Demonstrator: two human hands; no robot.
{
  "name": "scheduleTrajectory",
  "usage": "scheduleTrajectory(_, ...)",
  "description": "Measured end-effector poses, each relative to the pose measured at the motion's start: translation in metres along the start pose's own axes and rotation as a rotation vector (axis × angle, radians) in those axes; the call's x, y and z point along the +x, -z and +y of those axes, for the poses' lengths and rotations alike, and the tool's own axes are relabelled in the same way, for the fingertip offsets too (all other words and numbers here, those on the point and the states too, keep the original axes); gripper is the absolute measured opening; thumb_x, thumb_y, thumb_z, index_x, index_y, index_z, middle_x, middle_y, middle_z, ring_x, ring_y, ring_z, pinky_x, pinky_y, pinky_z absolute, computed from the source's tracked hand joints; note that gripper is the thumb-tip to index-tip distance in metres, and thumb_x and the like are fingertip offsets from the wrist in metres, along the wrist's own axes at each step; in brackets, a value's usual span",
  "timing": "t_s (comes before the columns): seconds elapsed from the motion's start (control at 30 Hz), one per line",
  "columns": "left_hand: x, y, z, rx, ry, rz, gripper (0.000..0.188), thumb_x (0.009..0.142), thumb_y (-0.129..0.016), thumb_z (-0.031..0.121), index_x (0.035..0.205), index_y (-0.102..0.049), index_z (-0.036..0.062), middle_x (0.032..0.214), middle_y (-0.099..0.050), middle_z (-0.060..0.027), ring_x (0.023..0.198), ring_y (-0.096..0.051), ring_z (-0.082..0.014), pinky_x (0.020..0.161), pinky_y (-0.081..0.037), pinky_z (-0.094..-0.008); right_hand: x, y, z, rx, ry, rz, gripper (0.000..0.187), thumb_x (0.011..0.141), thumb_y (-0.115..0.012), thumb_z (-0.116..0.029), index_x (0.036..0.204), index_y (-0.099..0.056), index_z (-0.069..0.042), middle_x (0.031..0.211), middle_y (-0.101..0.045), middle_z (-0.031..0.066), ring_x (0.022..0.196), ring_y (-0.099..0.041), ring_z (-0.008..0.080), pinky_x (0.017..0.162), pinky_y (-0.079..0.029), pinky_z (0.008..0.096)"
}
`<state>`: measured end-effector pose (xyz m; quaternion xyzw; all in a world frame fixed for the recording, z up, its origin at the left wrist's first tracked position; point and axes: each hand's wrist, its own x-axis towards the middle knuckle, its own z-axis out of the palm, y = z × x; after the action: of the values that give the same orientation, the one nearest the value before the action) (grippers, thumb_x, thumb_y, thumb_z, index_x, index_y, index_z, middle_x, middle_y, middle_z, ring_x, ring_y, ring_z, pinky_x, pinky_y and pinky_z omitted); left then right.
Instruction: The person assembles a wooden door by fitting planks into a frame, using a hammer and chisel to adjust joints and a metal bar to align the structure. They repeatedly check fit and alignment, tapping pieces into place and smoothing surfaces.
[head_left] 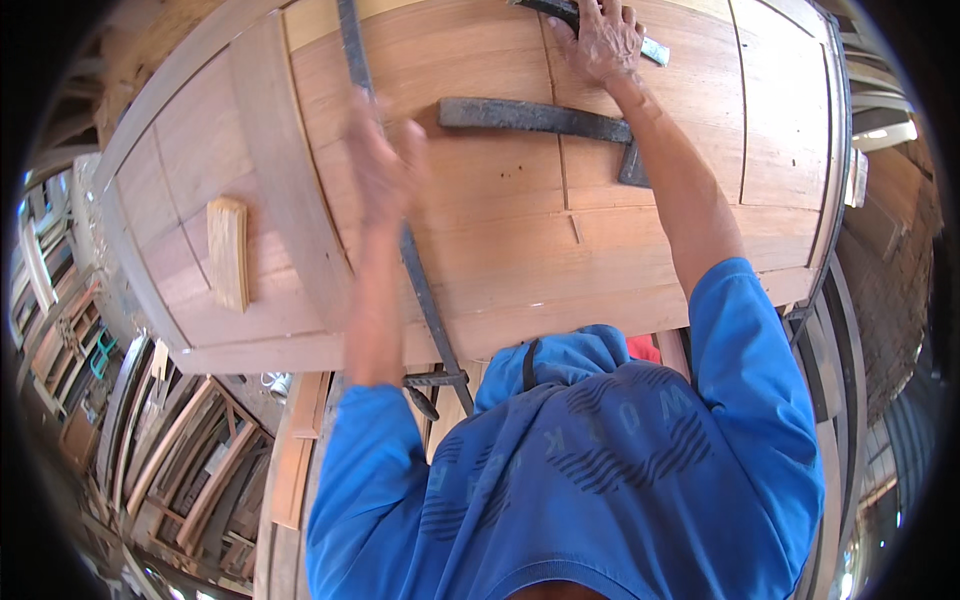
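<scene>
A wide wooden panel door (480,180) lies in front of me, with a long dark bar clamp (428,300) running across it. Motion blurs my left hand (385,170), which is over the clamp's bar; its thumb stands off to the side, but its grip is unclear. At the far side, my right hand (603,45) is closed over a dark tool with a bright metal end (655,51); its kind is partly hidden under the fingers. A hammer (535,116) with a dark handle lies on the panel, its head beside my right forearm.
A small wooden block (228,255) rests on the panel's left part. Below the near edge hangs the clamp's screw handle (422,402), close to my body. Stacked wood pieces (200,470) fill the floor at the lower left. Long curved boards (850,400) stand at the right.
</scene>
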<state>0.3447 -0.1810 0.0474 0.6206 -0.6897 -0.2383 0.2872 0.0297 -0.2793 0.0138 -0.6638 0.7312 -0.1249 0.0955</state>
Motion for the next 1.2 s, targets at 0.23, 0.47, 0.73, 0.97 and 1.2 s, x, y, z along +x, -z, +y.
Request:
scheduleTrajectory(0.23,-0.273,-0.016,0.091,0.234,0.068,-0.327,0.075,0.087,-0.067,0.025,0.148,-0.037,-0.006,0.159,-0.021,-0.0376,0.148,-0.018,-0.0544,0.121,-0.017,-0.0629,-0.054,0.029,0.011,0.008,0.129,0.238,0.056,0.093,-0.066,-0.044,0.136,-0.057,-0.01,0.134,-0.057,0.0189,0.117,-0.054,0.0445,0.101,-0.041,0.0571)
scheduleTrajectory(0.47,-0.362,-0.045,0.094,0.467,0.104,-0.212,0.082,0.087,-0.063,0.033,0.156,-0.031,0.0023,0.163,-0.016,-0.0321,0.151,-0.012,-0.0525,0.122,-0.011,-0.0644,-0.247,0.076,0.056,0.307,0.183,-0.072,0.053,0.092,-0.065,-0.027,0.137,-0.051,-0.002,0.126,-0.056,0.0265,0.117,-0.052,0.0443,0.098,-0.043,0.0545)
scheduleTrajectory(0.73,-0.36,-0.044,0.096,0.529,0.103,-0.258,0.079,0.087,-0.063,0.033,0.158,-0.033,0.0149,0.163,-0.016,-0.032,0.151,-0.01,-0.0519,0.12,-0.01,-0.067,-0.376,0.101,0.116,0.225,-0.105,-0.404,0.07,0.084,-0.076,-0.022,0.144,-0.044,-0.005,0.12,-0.053,0.0267,0.115,-0.051,0.0435,0.101,-0.042,0.0534)
scheduleTrajectory(0.97,-0.351,-0.045,0.109,0.475,0.11,-0.191,0.079,0.083,-0.066,0.031,0.152,-0.037,0.0073,0.157,-0.026,-0.0322,0.147,-0.019,-0.0523,0.119,-0.014,-0.0671,-0.379,0.088,0.124,0.241,-0.104,-0.331,0.068,0.082,-0.075,-0.019,0.142,-0.046,-0.006,0.116,-0.055,0.0239,0.113,-0.051,0.0424,0.101,-0.041,0.0515)
scheduleTrajectory(1.2,-0.318,-0.056,0.139,0.205,0.104,-0.319,0.048,0.078,-0.069,0.026,0.12,-0.06,0.0048,0.121,-0.05,-0.0207,0.115,-0.046,-0.0408,0.097,-0.038,-0.0571,-0.38,0.08,0.128,0.188,-0.053,-0.349,0.066,0.083,-0.073,-0.009,0.142,-0.043,-0.004,0.124,-0.054,0.0192,0.11,-0.049,0.0392,0.102,-0.039,0.0501)
